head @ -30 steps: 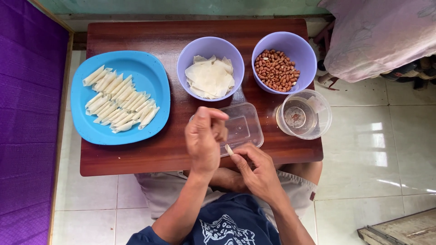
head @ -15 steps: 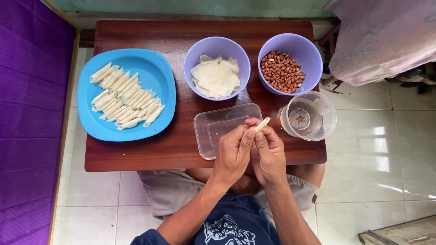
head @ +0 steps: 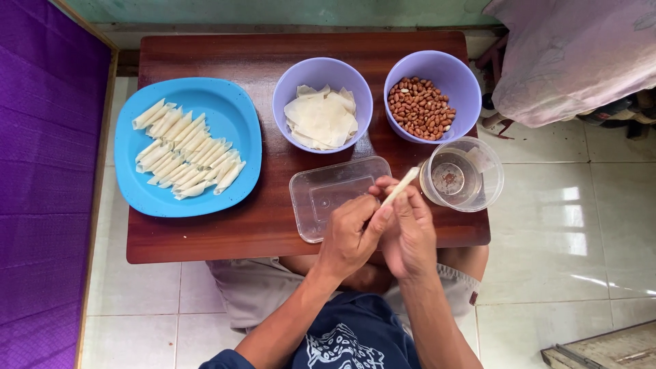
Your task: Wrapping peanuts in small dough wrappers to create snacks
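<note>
Hands, left (head: pixel 352 236) and right (head: pixel 410 232), pinch a pale roll (head: pixel 400 186) together just right of the clear tub (head: pixel 338 198), its tip angled toward the water cup (head: pixel 461 174), seemingly to seal it.

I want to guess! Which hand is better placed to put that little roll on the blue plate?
Probably the left hand: it sits on the blue plate's side, while the right hand is farther. Both pinch the roll.
</note>
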